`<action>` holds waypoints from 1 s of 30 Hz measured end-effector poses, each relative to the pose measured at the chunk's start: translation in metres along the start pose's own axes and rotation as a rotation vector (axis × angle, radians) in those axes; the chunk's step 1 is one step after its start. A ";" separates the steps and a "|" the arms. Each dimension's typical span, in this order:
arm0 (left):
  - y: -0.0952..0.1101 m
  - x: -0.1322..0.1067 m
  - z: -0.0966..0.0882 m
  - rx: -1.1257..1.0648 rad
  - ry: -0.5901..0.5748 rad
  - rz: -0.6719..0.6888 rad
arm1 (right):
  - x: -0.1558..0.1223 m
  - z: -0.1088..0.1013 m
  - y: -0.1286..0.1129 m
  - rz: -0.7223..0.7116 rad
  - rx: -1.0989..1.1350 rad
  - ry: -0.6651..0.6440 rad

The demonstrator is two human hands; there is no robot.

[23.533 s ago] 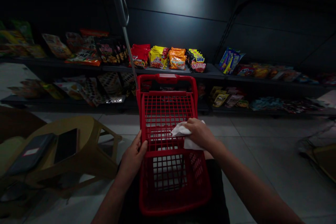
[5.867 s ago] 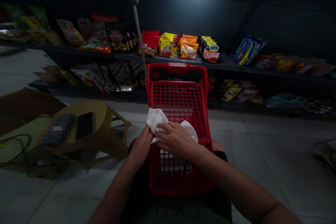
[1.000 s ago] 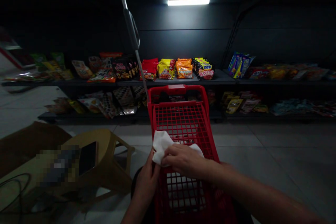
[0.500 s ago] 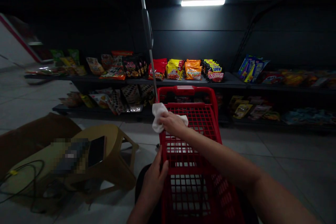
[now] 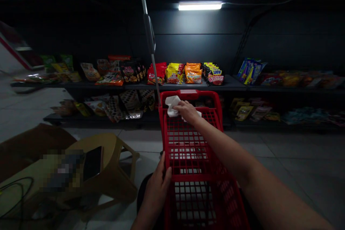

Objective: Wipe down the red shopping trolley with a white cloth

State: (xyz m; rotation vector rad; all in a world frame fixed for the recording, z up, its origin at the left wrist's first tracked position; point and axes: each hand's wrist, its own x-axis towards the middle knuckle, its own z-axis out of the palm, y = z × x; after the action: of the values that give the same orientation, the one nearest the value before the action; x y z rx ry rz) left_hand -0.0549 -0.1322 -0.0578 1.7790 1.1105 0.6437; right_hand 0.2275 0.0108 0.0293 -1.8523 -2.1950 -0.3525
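Observation:
A red plastic shopping basket [image 5: 194,151] lies tilted across my lap, its grid side facing up and its far end toward the shelves. My left hand [image 5: 159,187] grips the basket's near left edge, fingers curled on the rim. My right hand [image 5: 187,110] is stretched out to the basket's far end and presses a crumpled white cloth [image 5: 172,105] against the red grid near the far left corner. A metal pole [image 5: 149,39] rises from behind the basket's far left corner.
Dark shelves [image 5: 229,84] with snack and noodle packets [image 5: 185,72] run across the back under a strip light [image 5: 199,6]. A tan plastic stool [image 5: 107,172] with a dark phone [image 5: 92,162] on it stands at my left. Grey floor tiles [image 5: 291,158] lie to the right.
My right hand has slid the cloth from the basket's near left edge up along the grid to its far end. My left hand has kept its grip on the near left rim.

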 end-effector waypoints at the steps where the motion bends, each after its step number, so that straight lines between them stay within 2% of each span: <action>1: -0.001 0.000 0.000 0.001 -0.002 0.000 | -0.010 -0.004 0.014 0.070 -0.025 -0.011; 5: -0.003 0.001 0.001 -0.011 0.010 0.010 | -0.067 -0.022 0.059 0.349 -0.100 -0.024; 8: -0.003 0.001 0.002 -0.029 0.018 0.038 | -0.105 -0.029 0.062 0.460 -0.076 -0.012; 10: -0.001 0.001 0.003 -0.023 0.015 0.033 | -0.126 -0.027 0.042 0.466 -0.011 -0.019; 13: 0.001 0.002 0.002 0.015 -0.004 0.002 | -0.157 -0.024 -0.016 0.370 0.137 -0.068; 16: 0.002 0.002 0.001 0.044 -0.021 -0.006 | -0.189 -0.029 -0.080 0.115 0.232 -0.119; 18: 0.003 0.003 -0.001 0.037 -0.020 0.001 | -0.209 -0.039 -0.106 -0.068 0.222 -0.134; 19: 0.004 0.003 -0.001 0.030 -0.019 0.003 | -0.217 -0.045 -0.111 -0.130 0.204 -0.140; 21: 0.005 0.004 -0.002 0.005 -0.024 0.000 | -0.233 -0.056 -0.106 -0.174 0.157 -0.157; 25: 0.008 0.005 -0.002 -0.014 -0.044 -0.009 | -0.259 -0.067 -0.067 -0.119 0.100 -0.209; 27: 0.013 0.004 -0.004 0.086 -0.051 -0.035 | -0.268 -0.067 -0.054 -0.093 0.095 -0.209; 30: 0.030 0.000 -0.015 0.397 -0.085 -0.100 | -0.272 -0.066 -0.054 -0.078 0.101 -0.201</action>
State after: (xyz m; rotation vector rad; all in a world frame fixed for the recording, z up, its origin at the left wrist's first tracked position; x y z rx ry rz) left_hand -0.0544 -0.1307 -0.0245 2.0453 1.3265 0.2955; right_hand 0.2207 -0.2729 -0.0024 -1.8220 -2.3727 -0.0689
